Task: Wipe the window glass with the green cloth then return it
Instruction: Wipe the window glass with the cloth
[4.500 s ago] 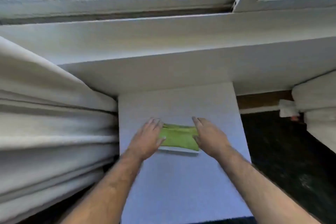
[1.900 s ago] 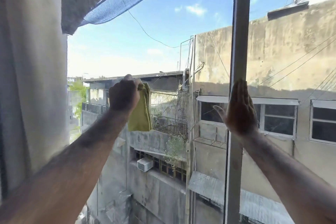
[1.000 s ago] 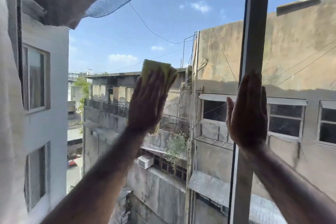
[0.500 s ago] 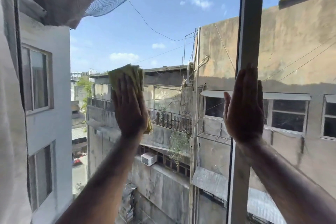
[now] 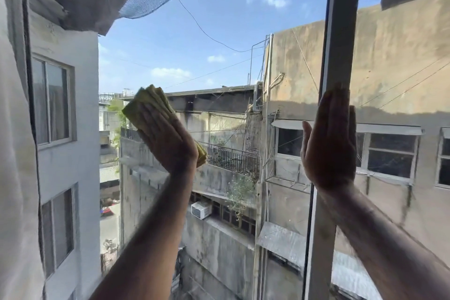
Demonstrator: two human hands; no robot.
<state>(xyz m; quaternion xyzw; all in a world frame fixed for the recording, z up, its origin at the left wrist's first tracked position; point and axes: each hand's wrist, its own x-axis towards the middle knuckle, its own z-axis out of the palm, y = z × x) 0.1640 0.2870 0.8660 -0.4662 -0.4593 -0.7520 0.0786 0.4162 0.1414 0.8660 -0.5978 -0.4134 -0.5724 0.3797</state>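
A curtain fills the left edge; a frame bar runs down right of centre. Left of centre, the left hand, fingers straight, presses the folded green cloth against the window glass. The right hand lies flat, fingers straight, on the bar.

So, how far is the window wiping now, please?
Done: the green cloth is up at the window glass. In hand: the left hand presses it flat on the pane, while the right hand rests flat on the window frame. Left: the rest of the wiping, then returning the cloth; its place is out of view.
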